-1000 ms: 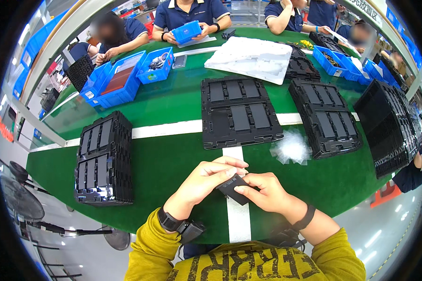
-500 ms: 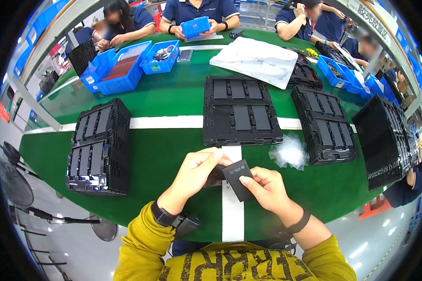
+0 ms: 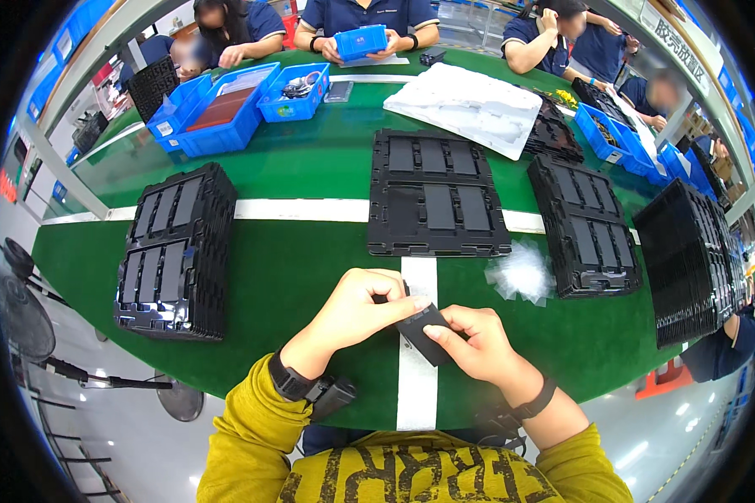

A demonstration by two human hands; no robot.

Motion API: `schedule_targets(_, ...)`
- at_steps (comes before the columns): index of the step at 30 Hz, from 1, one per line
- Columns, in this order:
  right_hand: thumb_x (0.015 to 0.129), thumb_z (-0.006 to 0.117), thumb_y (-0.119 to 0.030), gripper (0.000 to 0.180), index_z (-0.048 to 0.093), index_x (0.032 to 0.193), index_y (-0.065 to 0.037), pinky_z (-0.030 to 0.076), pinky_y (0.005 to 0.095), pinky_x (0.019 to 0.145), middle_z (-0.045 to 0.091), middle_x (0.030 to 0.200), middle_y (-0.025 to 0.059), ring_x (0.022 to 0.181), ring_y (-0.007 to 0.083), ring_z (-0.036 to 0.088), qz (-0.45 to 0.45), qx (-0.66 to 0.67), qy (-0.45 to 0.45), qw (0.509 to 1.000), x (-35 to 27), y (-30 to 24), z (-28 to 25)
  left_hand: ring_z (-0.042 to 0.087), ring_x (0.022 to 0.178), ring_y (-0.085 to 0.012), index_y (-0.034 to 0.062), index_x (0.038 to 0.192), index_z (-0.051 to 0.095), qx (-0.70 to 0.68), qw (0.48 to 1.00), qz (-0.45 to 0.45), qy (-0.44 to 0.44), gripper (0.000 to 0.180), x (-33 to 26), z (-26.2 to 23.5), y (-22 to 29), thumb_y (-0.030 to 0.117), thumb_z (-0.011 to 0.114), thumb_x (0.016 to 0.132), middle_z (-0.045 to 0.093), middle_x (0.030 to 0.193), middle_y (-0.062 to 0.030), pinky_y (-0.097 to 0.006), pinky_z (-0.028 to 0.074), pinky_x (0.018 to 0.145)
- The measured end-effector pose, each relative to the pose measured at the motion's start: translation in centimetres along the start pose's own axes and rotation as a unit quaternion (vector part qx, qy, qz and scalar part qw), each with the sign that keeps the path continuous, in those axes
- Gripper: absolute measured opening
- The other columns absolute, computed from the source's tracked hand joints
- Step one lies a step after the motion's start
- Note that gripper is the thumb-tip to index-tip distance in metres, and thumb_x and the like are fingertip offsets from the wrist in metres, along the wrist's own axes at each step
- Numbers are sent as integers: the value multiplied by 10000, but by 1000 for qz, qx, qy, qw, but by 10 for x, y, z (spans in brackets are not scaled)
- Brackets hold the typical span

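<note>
Small flat black part (image 3: 425, 332) low centre of frame, above white stripe (image 3: 417, 394) of green surface (image 3: 294, 277). Left hand (image 3: 356, 312) fingers pinching upper edge; right hand (image 3: 476, 344) gripping lower side. Risk, judged: edge-only pinch could slip, dropping part onto surface.

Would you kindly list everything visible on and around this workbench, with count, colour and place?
bench: one, green with white stripes, centre
flat part: one, black, between both hands
tray stacks: four, black; left, centre, right, far right
film scraps: a small clear pile, right of the stripe
white trays: one pile, far centre
bins: several, blue; far left, far right
co-workers: several, far side
fans: two, on the floor, left
left hand: pinches the part's top
right hand: grips its lower edge
</note>
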State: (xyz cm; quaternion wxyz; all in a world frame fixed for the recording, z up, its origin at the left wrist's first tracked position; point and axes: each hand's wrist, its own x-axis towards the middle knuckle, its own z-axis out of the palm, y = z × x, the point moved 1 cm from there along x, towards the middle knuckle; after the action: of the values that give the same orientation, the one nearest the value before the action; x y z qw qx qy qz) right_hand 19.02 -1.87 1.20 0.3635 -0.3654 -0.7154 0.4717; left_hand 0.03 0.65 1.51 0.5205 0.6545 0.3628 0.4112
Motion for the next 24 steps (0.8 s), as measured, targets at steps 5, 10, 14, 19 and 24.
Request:
schedule_targets(5, 832, 600, -95, 110, 599, 816, 13, 399, 229, 466, 573, 598, 35, 519, 54, 497, -32, -29, 1, 999, 1, 5, 1, 449, 568, -62, 3, 553, 510, 35, 999, -24, 9, 269, -1, 1, -8, 48, 645, 782, 506, 592, -16, -219, 340, 510)
schedule_targets(10, 839, 598, -108, 121, 602, 836, 13, 416, 226, 484, 584, 621, 43, 544, 50, 509, 25, 4, 26, 999, 0, 9, -1, 478, 618, -72, 7, 638, 550, 48, 997, 43, 34, 178, 0, 7, -1, 48, 648, 781, 524, 677, -23, -218, 374, 544)
schedule_targets(14, 858, 580, -115, 125, 599, 877, 7, 438, 205, 547, 604, 698, 15, 614, 36, 524, 44, 85, 51, 994, 0, 12, -4, 525, 761, -106, 5, 812, 596, -10, 999, 28, -23, 109, 0, 3, 1, 36, 678, 747, 556, 851, -46, -236, 428, 673)
schedule_targets(19, 875, 563, -117, 124, 595, 906, -1, 437, 189, 612, 608, 758, -7, 688, 31, 523, 63, 153, 50, 985, 1, 11, -7, 507, 975, -159, 15, 1034, 558, -9, 997, 37, -64, 426, -1, 3, 2, 44, 754, 657, 547, 1005, -55, -292, 380, 884)
schedule_targets(24, 915, 491, -218, 235, 569, 882, 2, 423, 209, 525, 577, 685, 34, 556, 74, 505, 90, 315, 10, 945, 1, 4, -5, 444, 1121, -193, 24, 1222, 458, -94, 988, 106, -64, 658, -2, 9, 4, 224, 768, 678, 484, 1192, -96, -334, 328, 945)
